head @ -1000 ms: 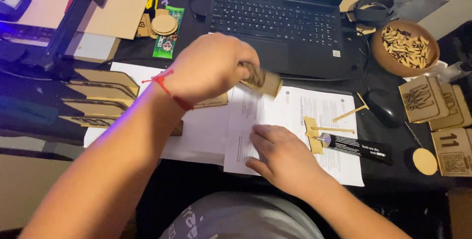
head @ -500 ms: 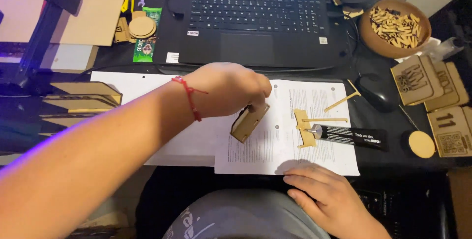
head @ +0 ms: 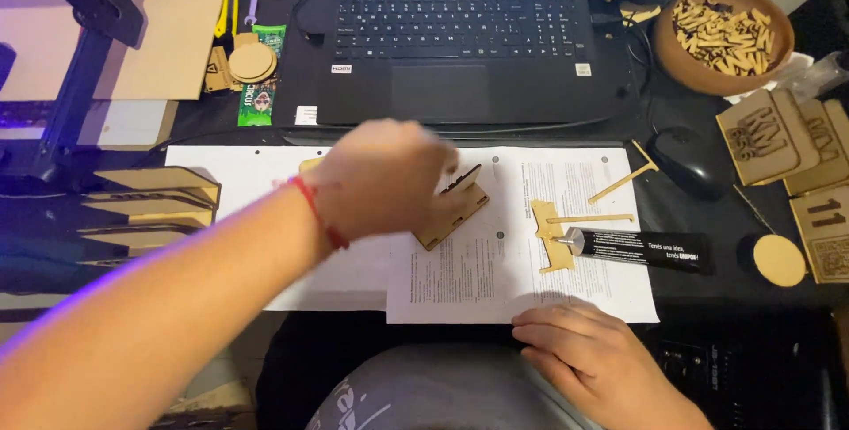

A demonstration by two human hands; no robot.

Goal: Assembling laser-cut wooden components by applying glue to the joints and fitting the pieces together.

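Currently left hand [head: 389,178] grips the wooden piece [head: 455,209] on the paper [head: 495,271] (motion-blurred), right hand [head: 588,359] resting loose, well apart.

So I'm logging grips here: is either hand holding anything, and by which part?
The left hand holds a small flat wooden piece by its upper left end. The right hand holds nothing.

Bare arms, red wrist cord [head: 317,209], grey trousers [head: 424,390]
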